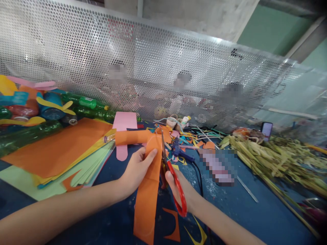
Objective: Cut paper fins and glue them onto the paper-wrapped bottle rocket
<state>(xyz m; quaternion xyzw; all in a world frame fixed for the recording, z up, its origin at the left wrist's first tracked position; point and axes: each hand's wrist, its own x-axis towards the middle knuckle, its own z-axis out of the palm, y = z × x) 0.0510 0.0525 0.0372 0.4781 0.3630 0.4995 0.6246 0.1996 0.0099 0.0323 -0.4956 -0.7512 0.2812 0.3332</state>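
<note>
My left hand (138,168) pinches a long strip of orange paper (146,207), thumb on top, near the strip's rounded upper end. Red-handled scissors (180,194) are gripped in my right hand (182,190), their blades along the right edge of the orange strip. Just beyond lies a bottle wrapped in orange paper (131,137), its clear neck pointing left. Pink paper (125,120) with a rounded lower end lies under it. An orange offcut (172,224) and a yellow offcut (195,233) lie near my right wrist.
Stacked coloured paper (63,146) and green bottles (87,102) occupy the left. A blue glue gun (182,151) with a black cord lies among paper scraps. Dried husks (276,160) cover the right. A perforated metal screen (153,61) stands behind the blue table (112,217).
</note>
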